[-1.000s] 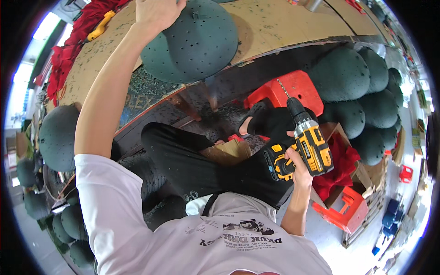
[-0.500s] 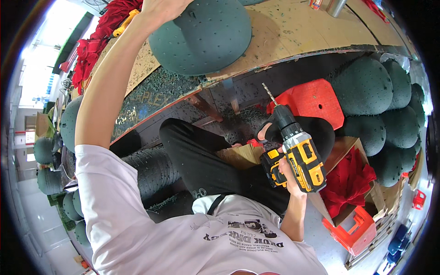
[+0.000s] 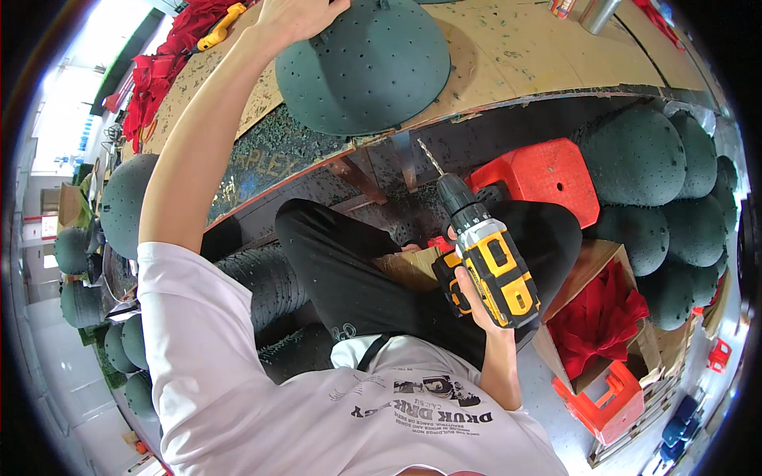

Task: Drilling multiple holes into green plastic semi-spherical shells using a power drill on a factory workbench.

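A dark green plastic dome (image 3: 369, 75), dotted with many small holes, sits on the worktable at the upper middle. My left hand (image 3: 305, 16) lies on the dome's upper left side, fingers stretched over it; the frame's top edge cuts part of the hand off. Wrapped around the grip of a yellow and black cordless drill (image 3: 496, 266) is my right hand (image 3: 475, 305), held above my lap. The long drill bit (image 3: 430, 156) points up and left toward the dome, with a gap between its tip and the dome.
Green shavings (image 3: 298, 141) lie along the cardboard-covered table (image 3: 540, 59). A red stool (image 3: 544, 174) and stacked green domes (image 3: 635, 159) stand right, above a box of red fabric (image 3: 599, 317). Another yellow tool (image 3: 222, 28) rests at far left, near more red fabric (image 3: 155, 87).
The drill has moved left and slightly up, its bit now nearer the dome. The dome and my left hand appear a little farther right as the view has shifted slightly.
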`<state>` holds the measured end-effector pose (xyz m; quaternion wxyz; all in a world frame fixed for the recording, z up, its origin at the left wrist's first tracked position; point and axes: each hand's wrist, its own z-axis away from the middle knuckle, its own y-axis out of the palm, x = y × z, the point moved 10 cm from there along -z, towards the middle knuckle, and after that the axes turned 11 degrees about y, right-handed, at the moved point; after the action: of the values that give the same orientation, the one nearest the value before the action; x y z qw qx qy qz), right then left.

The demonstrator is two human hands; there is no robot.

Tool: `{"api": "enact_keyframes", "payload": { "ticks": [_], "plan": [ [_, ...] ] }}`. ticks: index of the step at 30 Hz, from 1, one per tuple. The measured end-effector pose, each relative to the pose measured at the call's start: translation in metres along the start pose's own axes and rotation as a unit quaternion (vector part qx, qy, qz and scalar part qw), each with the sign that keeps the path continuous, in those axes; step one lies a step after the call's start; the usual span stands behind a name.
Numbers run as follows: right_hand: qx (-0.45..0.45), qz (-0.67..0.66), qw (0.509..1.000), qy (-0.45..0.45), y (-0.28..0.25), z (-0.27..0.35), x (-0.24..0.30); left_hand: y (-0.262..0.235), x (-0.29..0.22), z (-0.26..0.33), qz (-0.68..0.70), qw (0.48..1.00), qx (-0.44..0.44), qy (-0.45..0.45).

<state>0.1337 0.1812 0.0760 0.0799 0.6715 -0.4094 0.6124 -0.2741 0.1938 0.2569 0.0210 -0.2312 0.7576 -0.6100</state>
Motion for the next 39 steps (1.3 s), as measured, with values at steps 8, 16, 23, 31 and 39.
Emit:
{"api": "enact_keyframes", "payload": {
  "ticks": [8,16,23,31,39],
  "plan": [
    [-0.004,0.100,0.992,-0.074,0.029,-0.034,0.001,0.032,0.008,-0.028,0.219,0.974,-0.061,-0.007],
    [0.005,0.146,0.987,-0.061,0.039,-0.038,-0.020,0.056,0.012,-0.032,0.287,0.958,-0.020,-0.020],
    [-0.014,0.202,0.977,-0.070,0.042,-0.038,-0.026,0.065,0.013,-0.035,0.306,0.952,0.004,-0.032],
    [0.019,0.138,0.990,-0.029,0.050,-0.050,-0.042,0.063,0.015,-0.034,0.291,0.955,-0.025,-0.040],
    [-0.020,0.066,0.998,-0.009,0.051,-0.063,-0.032,0.055,0.014,-0.027,0.293,0.955,-0.023,-0.046]
  ]
}}
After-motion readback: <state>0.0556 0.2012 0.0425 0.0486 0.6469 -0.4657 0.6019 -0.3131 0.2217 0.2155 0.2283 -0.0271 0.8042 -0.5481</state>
